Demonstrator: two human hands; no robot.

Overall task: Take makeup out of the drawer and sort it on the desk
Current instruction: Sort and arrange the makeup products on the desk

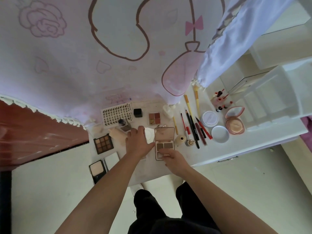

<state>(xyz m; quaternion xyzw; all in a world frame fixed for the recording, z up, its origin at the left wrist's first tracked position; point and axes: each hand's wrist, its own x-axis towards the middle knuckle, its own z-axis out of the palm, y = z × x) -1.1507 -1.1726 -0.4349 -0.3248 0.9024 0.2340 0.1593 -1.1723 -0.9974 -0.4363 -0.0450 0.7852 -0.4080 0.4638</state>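
An open pink-lidded palette point(164, 136) with brown pans lies near the front of the white desk point(236, 146). My right hand point(174, 160) grips its lower end, fingers over the bottom pans. My left hand point(137, 141) lies flat just left of it, thumb against the palette's left edge and fingertips beside a white round pad point(149, 135). Sorted around them are a nine-pan eyeshadow palette point(103, 144), a powder compact point(98, 169), a four-pan blush point(155, 117), a foundation bottle point(124, 124) and a row of pencils point(192, 129).
A pink mirror compact point(235, 122), a white jar point(209, 118), its lid point(220, 134) and small red-capped bottles point(221, 100) stand at the right. White divided trays point(270, 102) lie beyond them. A pink blanket point(84, 56) hangs over the desk's far edge.
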